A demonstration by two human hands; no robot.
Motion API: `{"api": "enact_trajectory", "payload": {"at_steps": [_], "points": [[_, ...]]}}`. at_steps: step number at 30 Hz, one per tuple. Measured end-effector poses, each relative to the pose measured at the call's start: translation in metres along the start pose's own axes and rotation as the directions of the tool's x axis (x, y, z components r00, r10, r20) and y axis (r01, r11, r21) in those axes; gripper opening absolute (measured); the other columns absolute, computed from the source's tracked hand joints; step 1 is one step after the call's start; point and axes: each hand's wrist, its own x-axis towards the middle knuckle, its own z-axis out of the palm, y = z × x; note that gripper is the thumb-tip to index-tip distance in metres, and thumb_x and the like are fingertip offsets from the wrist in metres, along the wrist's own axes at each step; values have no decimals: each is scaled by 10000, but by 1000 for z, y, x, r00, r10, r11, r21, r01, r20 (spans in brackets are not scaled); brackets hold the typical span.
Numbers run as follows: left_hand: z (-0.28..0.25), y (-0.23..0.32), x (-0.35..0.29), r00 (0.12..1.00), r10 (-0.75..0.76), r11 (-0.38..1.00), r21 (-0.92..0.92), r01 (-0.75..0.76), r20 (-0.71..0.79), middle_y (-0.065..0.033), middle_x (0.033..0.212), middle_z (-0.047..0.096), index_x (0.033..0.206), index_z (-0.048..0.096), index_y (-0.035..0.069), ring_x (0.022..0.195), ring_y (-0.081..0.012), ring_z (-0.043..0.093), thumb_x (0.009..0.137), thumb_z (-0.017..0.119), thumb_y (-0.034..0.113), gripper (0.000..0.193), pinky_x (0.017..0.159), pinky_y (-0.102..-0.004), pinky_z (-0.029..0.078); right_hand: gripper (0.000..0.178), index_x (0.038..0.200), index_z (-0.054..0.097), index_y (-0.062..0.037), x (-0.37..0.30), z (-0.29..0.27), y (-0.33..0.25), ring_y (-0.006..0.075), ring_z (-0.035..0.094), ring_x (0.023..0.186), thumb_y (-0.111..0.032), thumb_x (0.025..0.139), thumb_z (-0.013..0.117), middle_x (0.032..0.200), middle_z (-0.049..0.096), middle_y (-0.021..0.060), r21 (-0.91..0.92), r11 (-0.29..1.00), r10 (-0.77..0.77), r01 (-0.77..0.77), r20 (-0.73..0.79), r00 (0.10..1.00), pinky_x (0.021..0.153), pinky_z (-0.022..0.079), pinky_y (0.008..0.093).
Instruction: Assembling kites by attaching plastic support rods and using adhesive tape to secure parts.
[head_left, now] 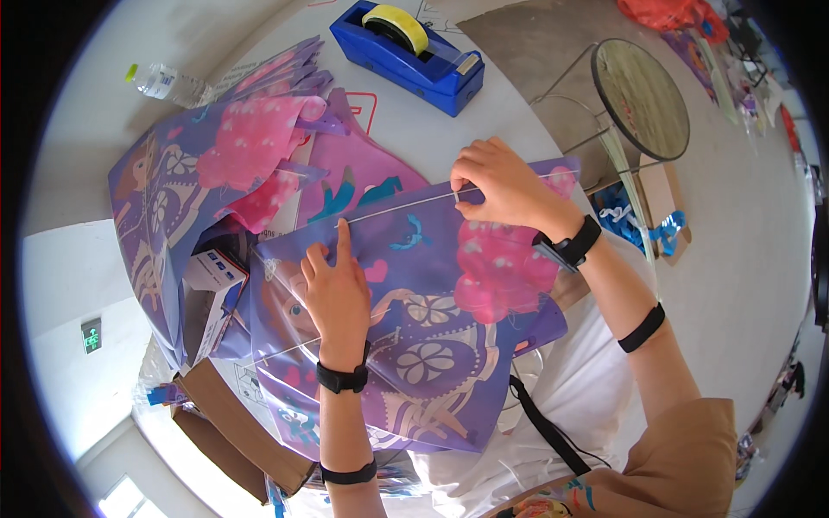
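A purple printed plastic sheet (440,345) with a cartoon figure and pink balloons lies in front of me. A thin white string (397,208) runs along its far edge. My left hand (335,298) rests on the sheet, its index finger stretched out to the string and the other fingers bent, holding nothing. To the right, my right hand (505,186) pinches a small whitish strip (457,198) between thumb and index finger, right at the string. Whether it is tape or string I cannot tell.
Beyond the sheet stands a blue tape dispenser (414,65) with a yellow roll. More printed sheets (173,198) are heaped at the left, near a clear bottle (168,84). A cardboard box (233,423) sits lower left. At the right is a round stool (641,99).
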Motion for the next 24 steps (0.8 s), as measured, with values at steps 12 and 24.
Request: {"api": "enact_trajectory", "payload": {"at_steps": [12, 24], "points": [[-1, 0, 0, 1000, 19, 999, 26, -18, -18, -124, 1113, 499, 1407, 497, 175, 1026, -273, 539, 851, 617, 124, 571, 747, -405, 480, 191, 750, 561, -116, 3, 4, 0, 213, 563, 845, -151, 705, 743, 790, 584, 13, 56, 998, 19, -21, 38, 999, 806, 407, 339], [-1, 4, 1, 1000, -8, 999, -45, 8, 4, -122, 1125, 494, 1406, 498, 173, 1029, -291, 533, 837, 629, 118, 586, 821, -422, 473, 241, 926, 590, -104, -6, -5, -1, 228, 563, 932, -133, 747, 748, 924, 608, 28, 43, 998, 39, -41, 50, 998, 854, 400, 362]]}}
